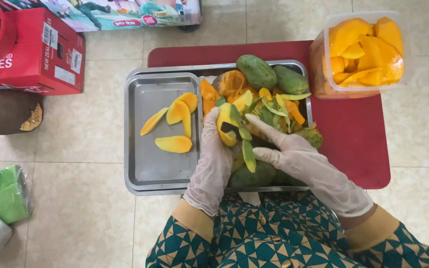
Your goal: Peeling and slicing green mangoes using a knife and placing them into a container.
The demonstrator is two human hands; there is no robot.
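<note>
Gloves of thin clear plastic cover both hands as I look down on them: my left hand comes up from below, fingers curled round a half-peeled yellow-green mango, gripping it above the right part of the tray; my right hand reaches in from the right, closed on a dark-handled peeler pressed against the fruit, with a green strip of peel hanging from it. I count four peeled yellow mango slices lying in the shallow steel tray to the left. Two whole green mangoes sit at the far edge of the larger steel tray, beside a heap of green and orange peelings; further green fruit lies under my hands, number unclear. One clear plastic tub of orange mango pieces stands on the red mat, far right. One red cardboard box rests on the floor, far left
</note>
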